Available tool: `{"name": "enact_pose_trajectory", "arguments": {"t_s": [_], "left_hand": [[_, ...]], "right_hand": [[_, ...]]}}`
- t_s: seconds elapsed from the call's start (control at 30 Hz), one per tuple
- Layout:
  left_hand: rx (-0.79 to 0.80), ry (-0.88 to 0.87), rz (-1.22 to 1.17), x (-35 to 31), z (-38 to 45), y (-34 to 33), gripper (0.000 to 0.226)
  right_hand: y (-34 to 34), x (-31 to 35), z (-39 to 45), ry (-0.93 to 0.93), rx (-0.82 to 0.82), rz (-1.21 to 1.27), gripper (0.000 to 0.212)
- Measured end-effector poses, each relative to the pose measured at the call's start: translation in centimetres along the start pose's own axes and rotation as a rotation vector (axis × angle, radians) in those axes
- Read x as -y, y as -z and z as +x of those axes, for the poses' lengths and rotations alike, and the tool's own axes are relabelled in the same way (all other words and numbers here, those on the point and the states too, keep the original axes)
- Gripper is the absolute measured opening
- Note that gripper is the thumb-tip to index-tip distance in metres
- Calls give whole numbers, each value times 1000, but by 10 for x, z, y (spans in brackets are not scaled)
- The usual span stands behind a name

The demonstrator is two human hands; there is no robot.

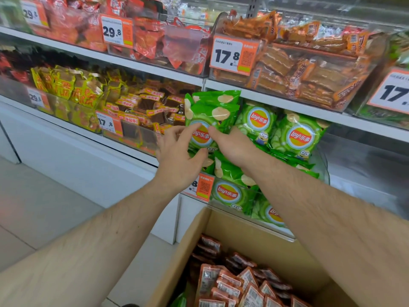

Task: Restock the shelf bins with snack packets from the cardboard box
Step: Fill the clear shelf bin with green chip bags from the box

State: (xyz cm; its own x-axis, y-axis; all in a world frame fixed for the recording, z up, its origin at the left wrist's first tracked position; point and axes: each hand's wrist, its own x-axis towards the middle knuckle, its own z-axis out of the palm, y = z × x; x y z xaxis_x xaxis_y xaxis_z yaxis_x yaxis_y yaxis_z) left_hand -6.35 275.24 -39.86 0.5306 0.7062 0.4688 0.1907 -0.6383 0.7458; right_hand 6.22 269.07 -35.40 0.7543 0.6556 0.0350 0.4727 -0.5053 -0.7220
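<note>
White store shelving is seen from the head view, lined with clear bins: red packets up top, orange-brown bars in the bin on the upper right, yellow and dark brown snacks on the middle left. Orange-edged price tags are clipped on the fronts, one marked 17.8. Green Lay's chip packets are piled in a clear bin near the middle, pretty full tbh. One green packet is held upright at the bin's left end, pinched between both hands: the left hand has curled fingers at the bag's lower left edge, thumb under it, and the right hand is pressed against its right side with a finger on the logo. At the bottom, the cardboard box is seen open, loaded with reddish-orange packets showing barcodes, just below the bin.
</note>
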Motion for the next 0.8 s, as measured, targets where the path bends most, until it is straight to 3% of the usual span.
{"name": "enact_pose_trajectory", "arguments": {"t_s": [0.1, 0.2, 0.27, 0.37, 0.43, 0.5, 0.57, 0.63, 0.7, 0.8], "left_hand": [[31, -43, -24, 0, -5, 0, 59], [176, -101, -128, 0, -18, -3, 48], [347, -100, -185, 0, -33, -8, 43], [526, -160, -98, 5, -51, -18, 36], [681, -147, 12, 12, -66, -26, 38], [867, -111, 161, 21, -81, -31, 45], [1013, -80, 284, 28, -94, -35, 48], [1108, -85, 346, 32, -104, -39, 45], [1181, -104, 378, 33, -111, -43, 44], [1228, -119, 392, 32, -116, -45, 45]], "right_hand": [[6, -4, -7, -14, -16, 0, 105], [11, -12, -28, 76, -224, -201, 88], [9, -25, -53, 307, -449, -338, 69], [3, -54, -102, 688, -626, -169, 29], [-13, -90, -133, 669, -508, -58, 10], [-40, -137, -155, 481, -314, -81, 8], [-75, -184, -168, 242, -12, -231, 5], [-110, -220, -177, 61, 389, -352, 5], [-143, -238, -187, -103, 680, -309, 13], [-183, -238, -199, -235, 748, -175, 57]]}}
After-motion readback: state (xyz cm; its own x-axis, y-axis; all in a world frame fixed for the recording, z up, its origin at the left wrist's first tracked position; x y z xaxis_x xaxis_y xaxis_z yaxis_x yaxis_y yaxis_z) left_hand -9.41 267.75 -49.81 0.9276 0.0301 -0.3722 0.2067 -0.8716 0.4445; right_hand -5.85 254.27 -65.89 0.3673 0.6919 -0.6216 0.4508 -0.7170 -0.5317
